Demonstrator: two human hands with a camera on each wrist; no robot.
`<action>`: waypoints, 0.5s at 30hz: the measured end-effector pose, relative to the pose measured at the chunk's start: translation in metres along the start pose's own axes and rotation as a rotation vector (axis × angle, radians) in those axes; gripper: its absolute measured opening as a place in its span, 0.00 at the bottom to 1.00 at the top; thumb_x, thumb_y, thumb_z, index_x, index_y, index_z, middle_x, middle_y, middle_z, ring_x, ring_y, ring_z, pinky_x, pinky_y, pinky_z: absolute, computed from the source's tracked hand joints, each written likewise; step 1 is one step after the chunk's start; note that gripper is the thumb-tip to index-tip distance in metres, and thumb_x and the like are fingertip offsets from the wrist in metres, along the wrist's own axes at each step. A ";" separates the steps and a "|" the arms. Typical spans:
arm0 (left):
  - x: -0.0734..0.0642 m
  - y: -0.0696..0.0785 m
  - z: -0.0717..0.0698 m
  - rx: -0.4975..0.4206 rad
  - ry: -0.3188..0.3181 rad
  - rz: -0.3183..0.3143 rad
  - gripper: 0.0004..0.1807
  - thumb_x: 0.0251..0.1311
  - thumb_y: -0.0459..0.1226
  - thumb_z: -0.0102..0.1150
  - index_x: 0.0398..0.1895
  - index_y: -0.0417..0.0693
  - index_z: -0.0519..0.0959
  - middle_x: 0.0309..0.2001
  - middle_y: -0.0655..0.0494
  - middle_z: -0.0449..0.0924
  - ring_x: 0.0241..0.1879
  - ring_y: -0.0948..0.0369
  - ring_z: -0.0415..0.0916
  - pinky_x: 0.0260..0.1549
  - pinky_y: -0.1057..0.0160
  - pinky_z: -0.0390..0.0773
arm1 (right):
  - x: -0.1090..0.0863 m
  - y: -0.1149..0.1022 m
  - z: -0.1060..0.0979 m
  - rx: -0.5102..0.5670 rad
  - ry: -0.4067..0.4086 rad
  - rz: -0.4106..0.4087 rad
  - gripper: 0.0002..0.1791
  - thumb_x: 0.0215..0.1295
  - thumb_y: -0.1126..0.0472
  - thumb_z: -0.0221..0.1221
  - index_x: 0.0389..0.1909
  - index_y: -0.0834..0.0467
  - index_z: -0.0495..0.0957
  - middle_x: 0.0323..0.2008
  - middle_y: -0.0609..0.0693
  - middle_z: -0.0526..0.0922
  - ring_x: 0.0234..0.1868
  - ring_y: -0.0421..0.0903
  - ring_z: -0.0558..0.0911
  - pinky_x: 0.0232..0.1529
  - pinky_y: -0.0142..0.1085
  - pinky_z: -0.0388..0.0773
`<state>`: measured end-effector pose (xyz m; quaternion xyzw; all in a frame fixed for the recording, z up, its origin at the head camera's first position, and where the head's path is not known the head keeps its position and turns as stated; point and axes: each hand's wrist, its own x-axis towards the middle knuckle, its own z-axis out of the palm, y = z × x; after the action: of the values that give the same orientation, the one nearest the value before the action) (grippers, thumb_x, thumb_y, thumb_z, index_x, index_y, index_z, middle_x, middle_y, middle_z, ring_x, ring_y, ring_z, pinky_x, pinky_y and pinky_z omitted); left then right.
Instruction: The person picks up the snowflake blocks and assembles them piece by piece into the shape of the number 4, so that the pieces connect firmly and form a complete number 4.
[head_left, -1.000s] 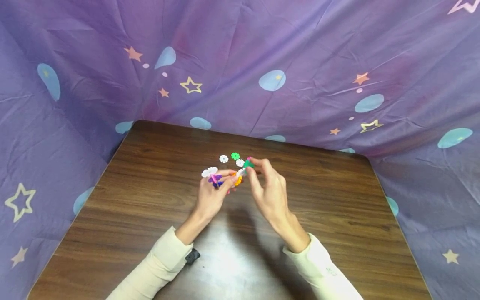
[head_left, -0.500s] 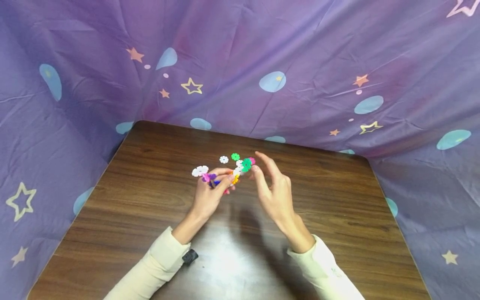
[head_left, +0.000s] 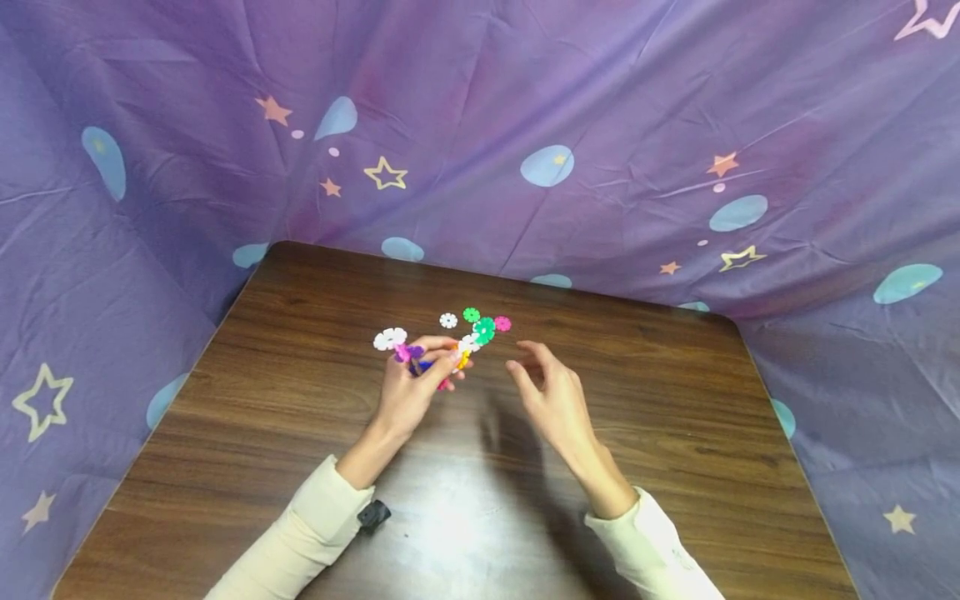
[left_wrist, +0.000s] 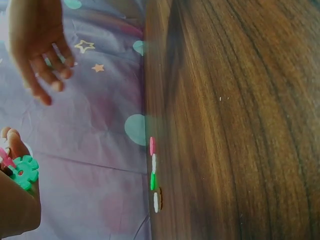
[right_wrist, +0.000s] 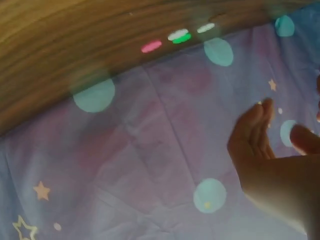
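Observation:
My left hand (head_left: 401, 396) grips a string of interlocking flower-shaped plastic discs above the table. At its left end is a large white disc (head_left: 390, 338), beside pink and purple pieces (head_left: 409, 352). Blue and orange pieces (head_left: 462, 360) show around the fingers, which hide part of the string. A teal-green disc (head_left: 484, 331) stands at the right end, next to a white one; the left wrist view also shows the teal-green disc (left_wrist: 24, 172) by the fingers. My right hand (head_left: 558, 404) hovers to the right, apart from the string, fingers loosely bent and holding nothing.
Loose discs lie toward the table's far edge: white (head_left: 448, 320), green (head_left: 471, 315) and pink (head_left: 502, 323). Another white disc (left_wrist: 154, 163) lies between the pink and green ones in the left wrist view. A purple star-patterned cloth (head_left: 465, 125) surrounds the brown wooden table (head_left: 675, 417).
My right hand has let go of the teal-green disc and drawn back to the right and nearer. My left hand has shifted left with the string, uncovering the loose pink disc.

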<state>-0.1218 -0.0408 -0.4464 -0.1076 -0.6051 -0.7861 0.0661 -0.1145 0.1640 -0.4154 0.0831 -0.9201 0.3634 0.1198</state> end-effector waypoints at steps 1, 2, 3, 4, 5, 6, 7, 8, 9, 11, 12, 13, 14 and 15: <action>0.000 0.001 0.000 0.001 -0.002 0.002 0.14 0.67 0.29 0.62 0.52 0.27 0.79 0.41 0.22 0.84 0.30 0.61 0.86 0.28 0.63 0.87 | 0.000 0.002 0.001 -0.013 -0.021 0.018 0.20 0.73 0.54 0.63 0.61 0.58 0.79 0.41 0.54 0.90 0.42 0.51 0.88 0.49 0.50 0.85; 0.000 0.001 -0.001 0.002 -0.004 0.004 0.14 0.67 0.29 0.62 0.52 0.28 0.79 0.40 0.22 0.84 0.30 0.61 0.86 0.28 0.63 0.87 | 0.001 0.005 0.002 -0.024 -0.039 0.034 0.20 0.72 0.55 0.63 0.61 0.58 0.79 0.41 0.54 0.90 0.42 0.51 0.88 0.49 0.50 0.85; 0.000 0.001 -0.001 0.004 -0.007 0.005 0.14 0.67 0.29 0.62 0.52 0.28 0.79 0.40 0.22 0.84 0.30 0.62 0.86 0.28 0.64 0.86 | 0.001 0.008 0.003 -0.036 -0.056 0.048 0.21 0.72 0.55 0.63 0.61 0.59 0.78 0.41 0.54 0.90 0.42 0.51 0.88 0.49 0.50 0.85; 0.000 0.001 -0.001 0.009 -0.008 0.007 0.14 0.67 0.28 0.62 0.52 0.28 0.79 0.40 0.22 0.84 0.30 0.62 0.86 0.27 0.65 0.86 | 0.002 0.011 0.005 -0.048 -0.070 0.061 0.21 0.71 0.55 0.64 0.61 0.59 0.78 0.41 0.54 0.90 0.42 0.51 0.88 0.49 0.50 0.85; -0.001 0.001 -0.001 0.013 -0.009 0.008 0.14 0.67 0.28 0.62 0.52 0.28 0.79 0.40 0.23 0.84 0.30 0.62 0.85 0.27 0.65 0.86 | 0.003 0.015 0.006 -0.057 -0.082 0.070 0.22 0.70 0.56 0.64 0.61 0.59 0.78 0.41 0.55 0.89 0.42 0.52 0.88 0.49 0.50 0.84; -0.001 0.001 -0.001 0.018 -0.010 0.008 0.14 0.67 0.28 0.62 0.52 0.28 0.79 0.39 0.23 0.85 0.30 0.62 0.86 0.28 0.66 0.86 | 0.005 0.019 0.008 -0.067 -0.096 0.079 0.22 0.70 0.56 0.64 0.61 0.59 0.78 0.41 0.55 0.89 0.42 0.52 0.88 0.50 0.51 0.84; -0.001 0.001 -0.002 0.025 -0.009 0.007 0.14 0.66 0.28 0.62 0.51 0.28 0.79 0.39 0.24 0.85 0.29 0.62 0.86 0.27 0.66 0.86 | 0.006 0.023 0.010 -0.078 -0.117 0.091 0.23 0.69 0.57 0.65 0.62 0.60 0.77 0.42 0.55 0.89 0.43 0.52 0.88 0.50 0.50 0.84; -0.001 0.000 -0.002 0.032 -0.009 0.006 0.14 0.66 0.28 0.62 0.51 0.28 0.79 0.39 0.24 0.85 0.29 0.61 0.86 0.28 0.65 0.86 | 0.007 0.027 0.011 -0.089 -0.141 0.107 0.24 0.68 0.57 0.65 0.63 0.60 0.76 0.43 0.55 0.89 0.44 0.52 0.88 0.51 0.51 0.84; -0.001 0.000 -0.002 0.038 -0.009 0.004 0.14 0.66 0.29 0.62 0.51 0.28 0.79 0.39 0.25 0.85 0.29 0.61 0.86 0.28 0.64 0.87 | 0.008 0.031 0.013 -0.101 -0.164 0.123 0.26 0.68 0.57 0.65 0.64 0.60 0.75 0.45 0.56 0.89 0.45 0.53 0.88 0.52 0.52 0.83; -0.002 0.000 -0.002 0.046 -0.010 -0.002 0.13 0.66 0.29 0.62 0.51 0.28 0.80 0.39 0.25 0.86 0.29 0.60 0.86 0.28 0.63 0.87 | 0.009 0.037 0.017 -0.127 -0.203 0.149 0.29 0.66 0.58 0.66 0.66 0.61 0.73 0.47 0.57 0.88 0.48 0.54 0.87 0.53 0.53 0.82; -0.002 0.000 -0.002 0.047 -0.011 -0.006 0.13 0.66 0.29 0.62 0.51 0.28 0.80 0.39 0.25 0.86 0.29 0.61 0.86 0.28 0.64 0.87 | 0.010 0.039 0.019 -0.133 -0.217 0.163 0.30 0.65 0.58 0.67 0.67 0.61 0.73 0.48 0.58 0.88 0.49 0.55 0.87 0.54 0.54 0.82; -0.002 0.000 -0.002 0.047 -0.012 -0.012 0.13 0.66 0.29 0.62 0.51 0.28 0.80 0.39 0.25 0.86 0.29 0.61 0.86 0.28 0.64 0.86 | 0.011 0.042 0.021 -0.144 -0.227 0.175 0.31 0.65 0.59 0.67 0.68 0.61 0.72 0.48 0.59 0.87 0.49 0.56 0.86 0.54 0.55 0.81; -0.002 0.000 -0.002 0.047 -0.012 -0.018 0.13 0.66 0.29 0.62 0.51 0.28 0.80 0.39 0.25 0.86 0.29 0.61 0.85 0.28 0.65 0.86 | 0.012 0.045 0.023 -0.159 -0.233 0.181 0.32 0.64 0.59 0.68 0.68 0.61 0.72 0.49 0.60 0.87 0.50 0.57 0.86 0.55 0.55 0.81; -0.002 0.000 -0.001 0.046 -0.011 -0.024 0.13 0.66 0.29 0.62 0.51 0.29 0.80 0.39 0.26 0.86 0.29 0.62 0.85 0.28 0.65 0.86 | 0.014 0.047 0.025 -0.169 -0.235 0.187 0.32 0.64 0.59 0.68 0.68 0.61 0.72 0.49 0.61 0.87 0.51 0.58 0.85 0.55 0.56 0.80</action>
<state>-0.1195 -0.0424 -0.4470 -0.1031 -0.6246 -0.7721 0.0558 -0.1429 0.1801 -0.4593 0.0287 -0.9588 0.2822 -0.0165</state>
